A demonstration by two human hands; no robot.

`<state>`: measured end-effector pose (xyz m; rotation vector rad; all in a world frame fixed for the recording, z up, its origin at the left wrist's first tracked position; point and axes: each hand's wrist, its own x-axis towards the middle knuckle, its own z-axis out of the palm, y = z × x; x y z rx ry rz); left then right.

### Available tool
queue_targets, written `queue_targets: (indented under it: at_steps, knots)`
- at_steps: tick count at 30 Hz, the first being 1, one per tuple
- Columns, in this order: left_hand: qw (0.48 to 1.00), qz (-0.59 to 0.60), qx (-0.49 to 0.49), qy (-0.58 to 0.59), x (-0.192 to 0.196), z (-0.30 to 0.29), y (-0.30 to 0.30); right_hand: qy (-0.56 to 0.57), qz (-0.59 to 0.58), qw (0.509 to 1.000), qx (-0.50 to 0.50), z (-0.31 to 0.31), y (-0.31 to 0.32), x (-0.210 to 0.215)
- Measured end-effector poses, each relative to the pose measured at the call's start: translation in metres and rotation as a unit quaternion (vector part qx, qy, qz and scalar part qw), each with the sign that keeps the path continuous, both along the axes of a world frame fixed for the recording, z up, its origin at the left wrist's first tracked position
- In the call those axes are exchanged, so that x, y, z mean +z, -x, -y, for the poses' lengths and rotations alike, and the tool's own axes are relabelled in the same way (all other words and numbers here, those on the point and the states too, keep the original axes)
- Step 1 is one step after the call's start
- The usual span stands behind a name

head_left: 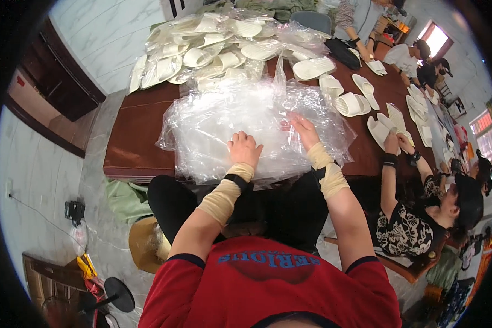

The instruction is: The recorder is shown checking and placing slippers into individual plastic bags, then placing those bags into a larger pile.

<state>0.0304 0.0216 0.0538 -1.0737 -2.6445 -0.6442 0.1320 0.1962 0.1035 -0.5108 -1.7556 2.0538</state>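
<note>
A wide, flat stack of clear plastic bags (224, 117) lies on the table edge in front of me, shiny and crinkled. My left hand (244, 150) rests palm down on its near part, fingers slightly spread and holding nothing. Further right, my right hand (303, 131) is stretched out over the bags. Clear film seems to cover its fingertips, and whether they are inside a bag I cannot tell. Beyond the stack rises a heap of cream slippers (216, 49), many in clear bags. Beige wraps and dark bands circle both my wrists.
The brown table (139, 131) runs off to the right, with loose slippers (366, 90) along it. A co-worker's hands (399, 143) hold slippers at my right; other people work further along. An open cardboard box (143, 246) stands on the floor at my left.
</note>
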Motion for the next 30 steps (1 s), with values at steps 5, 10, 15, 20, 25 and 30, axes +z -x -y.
queue_targets:
  at_steps: [5,10,15,20,25,30]
  knots:
    - [0.989,-0.008,0.096,-0.114,-0.002,0.008,0.011,-0.277,0.005,0.961,-0.025,-0.005,-0.011,-0.001]
    - [0.945,0.174,0.070,-0.268,-0.021,0.025,0.039,-0.453,0.046,0.890,-0.001,-0.003,-0.008,-0.002]
    - [0.928,0.180,0.087,-0.316,-0.011,0.023,0.050,-0.537,0.073,0.834,0.103,0.024,-0.016,0.014]
    - [0.954,0.086,0.094,-0.271,-0.019,0.020,0.045,-0.513,0.092,0.846,0.107,0.024,-0.018,0.020]
    - [0.944,0.183,0.077,-0.265,0.019,0.016,0.021,-0.480,0.089,0.869,0.078,0.021,-0.020,0.016]
    - [0.917,0.349,0.019,-0.191,-0.013,0.020,0.049,-0.458,0.112,0.879,0.071,0.025,-0.016,0.022]
